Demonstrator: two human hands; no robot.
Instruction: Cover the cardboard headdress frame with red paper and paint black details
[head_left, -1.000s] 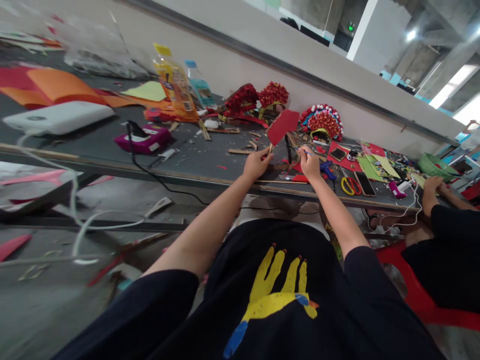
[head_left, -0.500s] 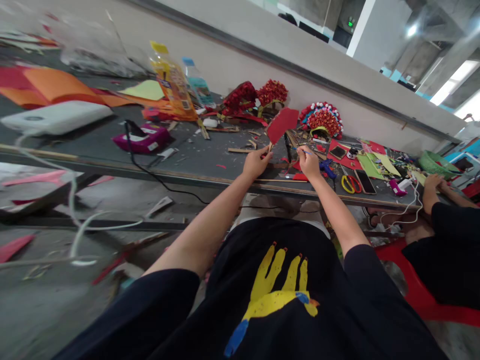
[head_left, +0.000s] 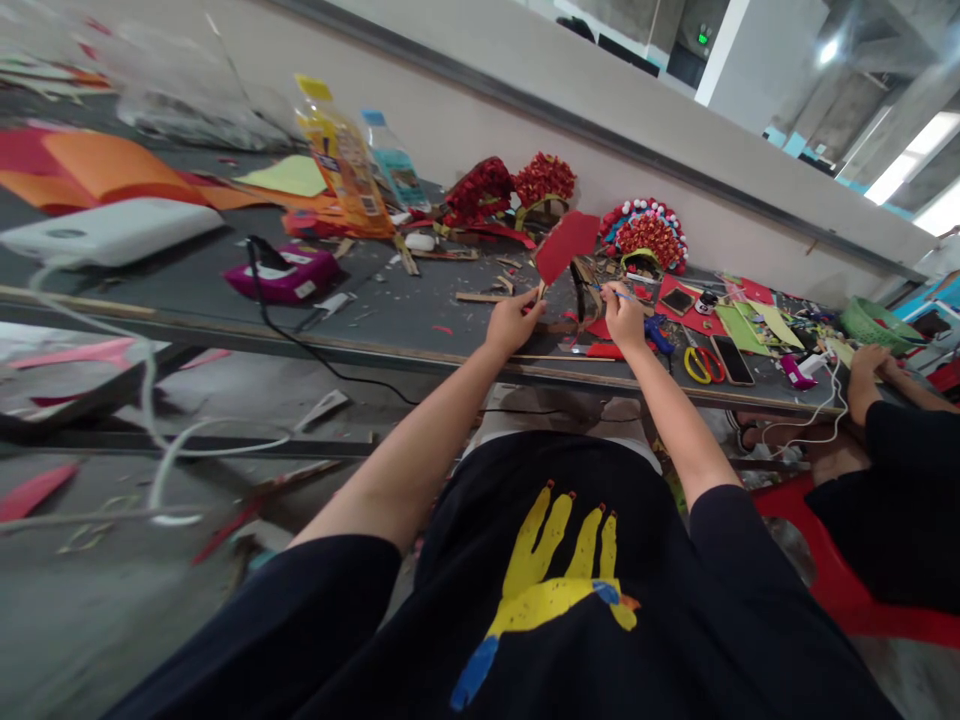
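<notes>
In the head view my left hand (head_left: 514,322) pinches the short, light stick of a red fan-shaped paper piece (head_left: 566,245), which stands tilted above the table. My right hand (head_left: 625,316) is closed round a thin blue stick, perhaps a brush or pen (head_left: 599,288); its tip points left, and I cannot tell whether it touches anything. Just beyond that tip lies a dark curved strip (head_left: 579,285). Below my right hand is a red-handled tool (head_left: 604,351), and to the right of it a blue glue gun (head_left: 659,334).
Scissors (head_left: 703,366), a phone (head_left: 733,360) and a small ink jar (head_left: 705,304) lie to the right. Decorated red headpieces (head_left: 646,240) and bottles (head_left: 341,165) stand along the wall. A purple tissue pack (head_left: 283,274) sits left. Another person's hands (head_left: 870,360) are at far right.
My right hand and the blue stick have shifted slightly to the right. The red paper piece stays in my left hand, nearly in place.
</notes>
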